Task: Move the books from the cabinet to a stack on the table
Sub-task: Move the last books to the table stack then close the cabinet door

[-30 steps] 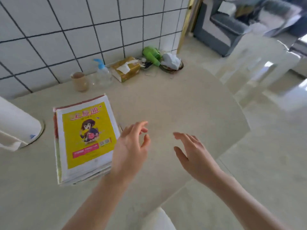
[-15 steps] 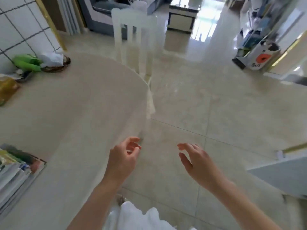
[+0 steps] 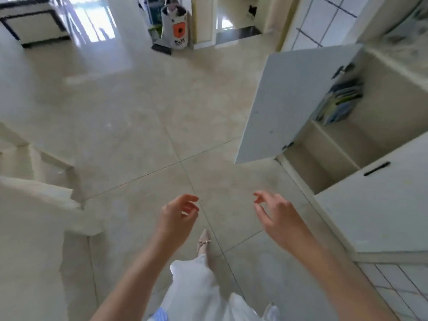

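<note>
An open white cabinet (image 3: 391, 107) stands at the right, its door (image 3: 294, 100) swung out toward the floor space. Inside on a shelf leans a blurred bunch of books (image 3: 339, 101) with blue and green covers. My left hand (image 3: 178, 216) and my right hand (image 3: 275, 215) hover over the tiled floor in front of me, both empty with fingers loosely curled and apart. They are well short of the cabinet, to its lower left. The table and its book stack are out of view.
A white chair (image 3: 37, 200) shows blurred at the left edge. A second cabinet door (image 3: 379, 205) with a black handle stands at the lower right. A grey bag with an orange patch (image 3: 174, 26) sits far back. My foot (image 3: 203, 242) is on the floor.
The view has swung right, away from the table and its book stack, across the floor to the open cabinet. Both hands stay empty and held out in front.
</note>
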Demonstrator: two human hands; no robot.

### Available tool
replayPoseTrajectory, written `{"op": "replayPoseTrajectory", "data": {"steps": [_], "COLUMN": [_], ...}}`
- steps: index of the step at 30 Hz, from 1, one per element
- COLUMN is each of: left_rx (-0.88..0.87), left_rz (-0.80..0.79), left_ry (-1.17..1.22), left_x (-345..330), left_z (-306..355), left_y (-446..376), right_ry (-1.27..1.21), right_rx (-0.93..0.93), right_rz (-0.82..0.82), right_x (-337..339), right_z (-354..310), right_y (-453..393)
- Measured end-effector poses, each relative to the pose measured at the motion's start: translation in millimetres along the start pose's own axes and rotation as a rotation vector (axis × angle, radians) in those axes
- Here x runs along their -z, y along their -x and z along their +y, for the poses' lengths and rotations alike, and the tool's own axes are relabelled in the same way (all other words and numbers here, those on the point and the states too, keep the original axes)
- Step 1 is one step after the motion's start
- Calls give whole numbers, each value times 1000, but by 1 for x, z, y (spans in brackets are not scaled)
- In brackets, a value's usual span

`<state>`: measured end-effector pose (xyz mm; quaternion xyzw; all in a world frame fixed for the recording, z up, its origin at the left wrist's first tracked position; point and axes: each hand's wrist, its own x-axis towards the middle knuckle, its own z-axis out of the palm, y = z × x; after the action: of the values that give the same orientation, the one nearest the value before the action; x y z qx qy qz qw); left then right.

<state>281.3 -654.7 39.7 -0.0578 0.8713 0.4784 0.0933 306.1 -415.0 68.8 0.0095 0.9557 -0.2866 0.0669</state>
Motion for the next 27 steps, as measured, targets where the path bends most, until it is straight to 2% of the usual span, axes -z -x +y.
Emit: {"op": "replayPoseTrajectory", "data": {"steps": [8,17,27], "left_rx": [-100,-304,-451], "left_rz": [-288,-520,-583], "left_ry": [-71,-196,-276], "left_x": [-112,-232,-356], "left_z": [78,195,290], "left_y": [-110,-242,-322], "right_ry": [-34,-57,-146], "right_rx": [-333,-533,-589], "right_rz": [113,261,282], "right_x": [60,148,215], "right_z": [114,208,299], "right_y": [-41,-121,-185]}}
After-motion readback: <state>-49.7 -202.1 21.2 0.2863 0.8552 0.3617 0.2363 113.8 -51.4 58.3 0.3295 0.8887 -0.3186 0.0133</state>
